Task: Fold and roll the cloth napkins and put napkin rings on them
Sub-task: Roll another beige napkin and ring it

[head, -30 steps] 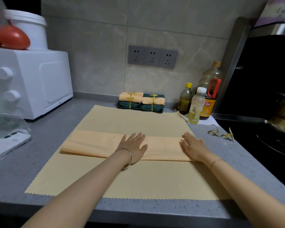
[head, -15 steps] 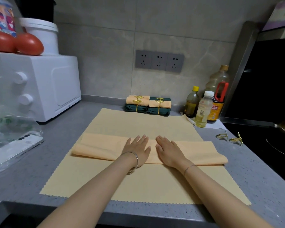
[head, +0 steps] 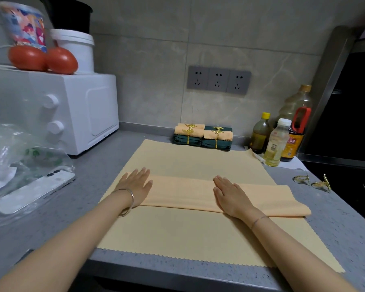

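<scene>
An orange napkin [head: 181, 191], folded into a long band, lies across a larger pale yellow cloth [head: 188, 232] spread on the grey counter. My left hand [head: 136, 185] presses flat on the band's left end. My right hand [head: 232, 194] lies flat on the band right of its middle. Both hands have straight fingers. Two gold napkin rings [head: 312, 182] sit on the counter at the right. Several finished rolled napkins [head: 203, 137], orange and dark green with gold rings, are stacked at the back by the wall.
A white oven [head: 57, 110] with tomatoes and tubs on top stands at the left. A phone [head: 32, 192] under a clear plastic bag lies in front of it. Bottles [head: 278, 140] stand at the back right, beside a dark stove area [head: 350, 123].
My hands slid apart along the folded band: the left hand went to its left end, the right hand moved right from the middle. The view shifted so the scene sits further right.
</scene>
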Demonstrator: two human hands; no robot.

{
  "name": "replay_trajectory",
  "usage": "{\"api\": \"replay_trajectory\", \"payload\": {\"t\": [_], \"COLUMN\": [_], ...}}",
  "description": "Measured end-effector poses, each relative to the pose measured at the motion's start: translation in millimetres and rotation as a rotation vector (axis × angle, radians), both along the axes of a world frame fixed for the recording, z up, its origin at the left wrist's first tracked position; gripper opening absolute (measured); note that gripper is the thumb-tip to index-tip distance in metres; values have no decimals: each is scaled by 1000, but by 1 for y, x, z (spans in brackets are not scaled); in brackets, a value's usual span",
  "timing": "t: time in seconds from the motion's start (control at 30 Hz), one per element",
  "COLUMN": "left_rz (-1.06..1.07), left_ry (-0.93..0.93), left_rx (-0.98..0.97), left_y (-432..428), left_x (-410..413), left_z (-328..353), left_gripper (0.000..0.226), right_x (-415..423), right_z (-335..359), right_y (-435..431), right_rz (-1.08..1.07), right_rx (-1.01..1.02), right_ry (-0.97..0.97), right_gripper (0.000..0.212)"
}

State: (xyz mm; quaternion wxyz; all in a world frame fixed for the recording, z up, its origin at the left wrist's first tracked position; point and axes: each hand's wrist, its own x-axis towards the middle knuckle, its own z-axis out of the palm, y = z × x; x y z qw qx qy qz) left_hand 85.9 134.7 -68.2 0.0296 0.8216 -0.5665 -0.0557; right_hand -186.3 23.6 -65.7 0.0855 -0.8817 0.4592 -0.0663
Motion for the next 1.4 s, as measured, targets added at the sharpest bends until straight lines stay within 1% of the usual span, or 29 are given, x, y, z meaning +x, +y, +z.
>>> {"api": "replay_trajectory", "payload": {"t": [0.1,0.17,0.23,0.27,0.37,0.43,0.53,0.63,0.8,0.9,0.97,1.03,1.1,1.2,1.3,1.4], "left_rz": [47,54,-3,-62,-264,-321,-345,-309,-197,-141,-153,-195,-230,-240,-196,-226], "left_ry": [7,-31,-49,-44,1,-12,-50,-18,173,244,319,373,416,447,497,538], "left_rx": [33,56,53,22,-136,-191,-193,-194,-245,-206,-245,-285,-318,-366,-346,-280], "left_y": [-1,-2,-8,-10,-23,-34,-51,-64,-69,-67,-65,-59,-52,-36,-16,5], "left_x": [14,16,9,5,-18,-29,-41,-43,-39,-35,-31,-29,-25,-18,-14,-30], "left_z": [2,5,8,12,21,28,34,30,20,13,9,8,10,17,23,30], "left_gripper": [56,59,61,60,47,39,32,24,24,24,22,27,27,23,27,29], "right_x": [0,1,-1,1,2,3,5,6,16,24,29,33,35,29,10,-21], "right_z": [0,2,4,7,15,22,28,25,14,11,11,8,8,9,13,17], "right_y": [1,4,8,13,34,51,68,70,63,62,64,64,63,62,58,49], "right_rz": [-8,-5,4,21,95,149,255,350,424,470,497,530,559,609,631,568], "right_rx": [12,19,10,1,-4,-68,-199,-261,-370,-455,-466,-445,-427,-476,-518,-528], "right_ry": [-26,-90,-170,-210,-259,-217,-173,-178,-166,-163,-177,-193,-237,-282,-270,-284], "right_gripper": [50,52,52,52,49,42,33,28,44,38,32,29,31,29,15,12]}}
